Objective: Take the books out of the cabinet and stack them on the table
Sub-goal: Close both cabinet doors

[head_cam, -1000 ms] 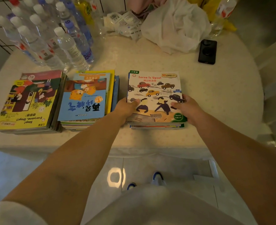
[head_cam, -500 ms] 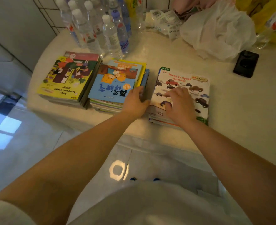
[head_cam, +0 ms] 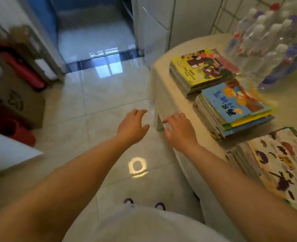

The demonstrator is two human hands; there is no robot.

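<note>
**Empty hands over the floor, three book stacks on the table**

A glossy tiled floor [head_cam: 95,105] fills the middle of the view, with a bright round reflection on it near the person's body. At far left a brown cardboard box [head_cam: 20,102] sits on the floor; something red lies behind it and something red below it, both too blurred to name.

The left hand [head_cam: 132,126] hangs above the tiles, fingers spread and relaxed, holding nothing. Just to its right, the right hand [head_cam: 179,131] is beside the near edge of the table [head_cam: 163,88], fingers loosely apart and likewise empty. Neither hand touches a book.

The books lie on the table, to the right of both hands, in three flat stacks in a row along its edge. The farthest stack [head_cam: 203,69] has a yellow cover on top. The middle stack [head_cam: 231,109], with a light blue cover, lies just beside it; whether they touch is unclear. The nearest stack [head_cam: 275,165] shows a white cover with small dark car pictures. In each, the spines face the table edge toward the hands, and the long sides run away from that edge.

Behind the stacks at far right stands a cluster of clear plastic bottles [head_cam: 270,48] with white and purple caps.
</note>
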